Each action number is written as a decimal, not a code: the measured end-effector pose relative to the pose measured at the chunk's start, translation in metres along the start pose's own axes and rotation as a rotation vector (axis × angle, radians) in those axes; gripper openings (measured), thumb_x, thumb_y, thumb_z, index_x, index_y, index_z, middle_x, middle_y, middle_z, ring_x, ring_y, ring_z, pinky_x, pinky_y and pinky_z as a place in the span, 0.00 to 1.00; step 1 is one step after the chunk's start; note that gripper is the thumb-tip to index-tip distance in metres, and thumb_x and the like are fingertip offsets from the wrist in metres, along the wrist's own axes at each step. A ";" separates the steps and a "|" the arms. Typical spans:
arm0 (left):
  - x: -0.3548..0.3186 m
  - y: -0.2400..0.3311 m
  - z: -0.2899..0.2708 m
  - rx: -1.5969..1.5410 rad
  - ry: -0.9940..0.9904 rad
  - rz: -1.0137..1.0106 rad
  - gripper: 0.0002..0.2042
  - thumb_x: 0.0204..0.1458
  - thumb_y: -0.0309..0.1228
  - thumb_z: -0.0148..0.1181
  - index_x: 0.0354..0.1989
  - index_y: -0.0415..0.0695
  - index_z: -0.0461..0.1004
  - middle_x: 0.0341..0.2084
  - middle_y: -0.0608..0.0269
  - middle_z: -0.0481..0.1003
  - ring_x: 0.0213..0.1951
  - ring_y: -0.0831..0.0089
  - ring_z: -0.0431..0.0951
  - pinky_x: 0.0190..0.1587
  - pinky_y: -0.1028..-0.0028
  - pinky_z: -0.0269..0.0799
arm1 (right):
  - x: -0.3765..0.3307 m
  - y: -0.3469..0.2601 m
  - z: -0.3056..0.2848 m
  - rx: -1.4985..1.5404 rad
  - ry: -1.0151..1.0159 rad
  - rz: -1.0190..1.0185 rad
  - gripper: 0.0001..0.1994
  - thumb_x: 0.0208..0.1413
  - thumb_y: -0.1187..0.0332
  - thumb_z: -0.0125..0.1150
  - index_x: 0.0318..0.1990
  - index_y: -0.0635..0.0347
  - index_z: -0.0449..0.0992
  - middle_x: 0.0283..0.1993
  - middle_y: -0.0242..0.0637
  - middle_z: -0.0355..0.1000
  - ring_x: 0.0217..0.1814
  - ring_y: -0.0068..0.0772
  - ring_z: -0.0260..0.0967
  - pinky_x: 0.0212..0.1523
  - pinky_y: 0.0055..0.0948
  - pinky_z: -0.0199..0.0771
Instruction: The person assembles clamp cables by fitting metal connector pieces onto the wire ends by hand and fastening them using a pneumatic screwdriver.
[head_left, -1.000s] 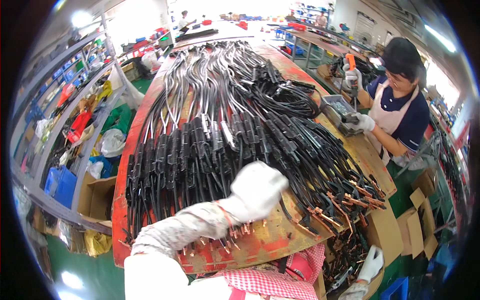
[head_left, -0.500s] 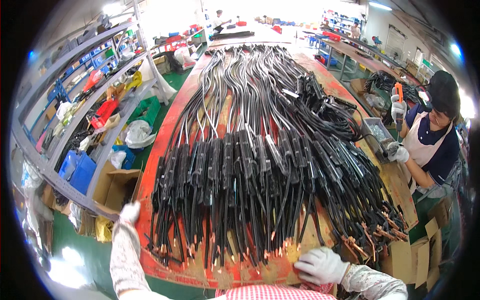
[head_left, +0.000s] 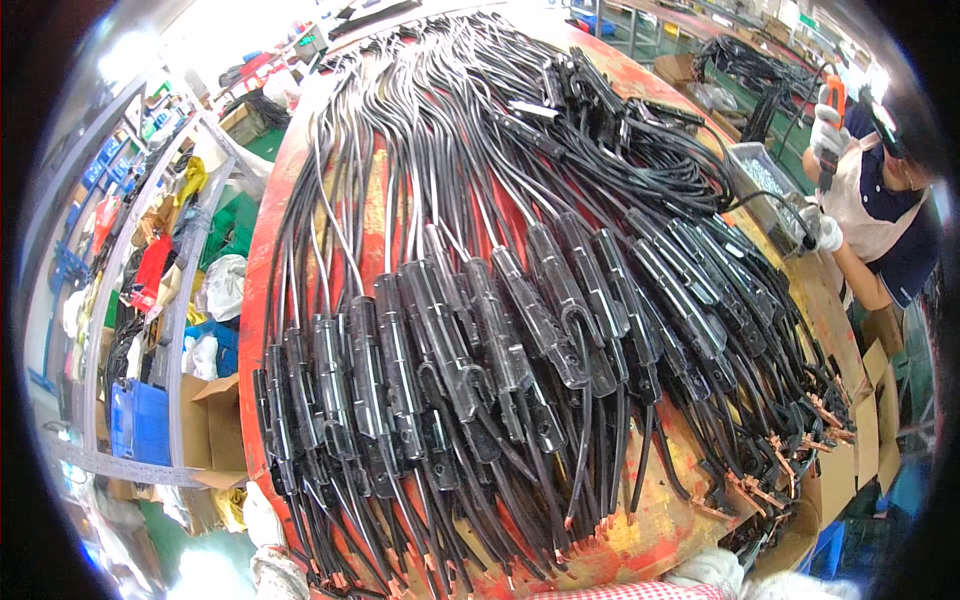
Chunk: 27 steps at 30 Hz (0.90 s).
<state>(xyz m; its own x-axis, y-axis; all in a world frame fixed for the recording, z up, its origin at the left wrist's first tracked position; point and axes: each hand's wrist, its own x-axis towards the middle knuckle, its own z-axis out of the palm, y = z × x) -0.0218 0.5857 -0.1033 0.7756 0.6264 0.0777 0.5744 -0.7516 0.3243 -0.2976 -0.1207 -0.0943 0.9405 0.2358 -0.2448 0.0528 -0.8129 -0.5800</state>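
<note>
Below, a gloved left hand (head_left: 262, 515) rests at the near rim of the worn red table (head_left: 640, 525), grip unreadable, beside black cable assemblies (head_left: 450, 360), the gloved right hand (head_left: 712, 570) likewise, while a co-worker (head_left: 880, 200) handles parts beyond.

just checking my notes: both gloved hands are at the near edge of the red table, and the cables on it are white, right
Not quite. The head view shows the cables are black, not white. The rest holds: the left hand and the right hand, both in white gloves, are at the near edge of the red table.
</note>
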 end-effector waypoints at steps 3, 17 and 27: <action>0.026 -0.041 0.013 -0.166 0.032 0.083 0.29 0.67 0.54 0.40 0.39 0.39 0.79 0.30 0.48 0.81 0.32 0.53 0.80 0.41 0.62 0.74 | -0.087 0.035 0.087 0.730 -0.189 1.056 0.31 0.58 0.49 0.63 0.67 0.47 0.69 0.64 0.46 0.71 0.60 0.33 0.74 0.59 0.34 0.74; 0.025 -0.083 0.013 0.179 0.087 0.228 0.27 0.70 0.50 0.34 0.48 0.37 0.73 0.30 0.46 0.80 0.34 0.54 0.81 0.39 0.57 0.73 | -0.065 0.096 0.121 0.236 -0.104 0.938 0.21 0.62 0.62 0.50 0.61 0.55 0.72 0.61 0.39 0.73 0.63 0.40 0.69 0.62 0.39 0.69; 0.028 -0.022 0.007 -0.016 -0.069 0.069 0.35 0.68 0.56 0.37 0.45 0.30 0.77 0.35 0.47 0.81 0.38 0.59 0.77 0.46 0.60 0.72 | -0.018 0.005 0.070 -0.101 0.503 0.668 0.18 0.49 0.66 0.64 0.50 0.58 0.78 0.48 0.50 0.75 0.54 0.52 0.72 0.54 0.46 0.73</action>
<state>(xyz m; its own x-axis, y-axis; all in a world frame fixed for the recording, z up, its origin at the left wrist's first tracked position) -0.0114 0.6184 -0.1153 0.8298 0.5569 0.0358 0.5150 -0.7889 0.3352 -0.3373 -0.0922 -0.1473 0.8209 -0.5577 -0.1229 -0.5608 -0.7467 -0.3578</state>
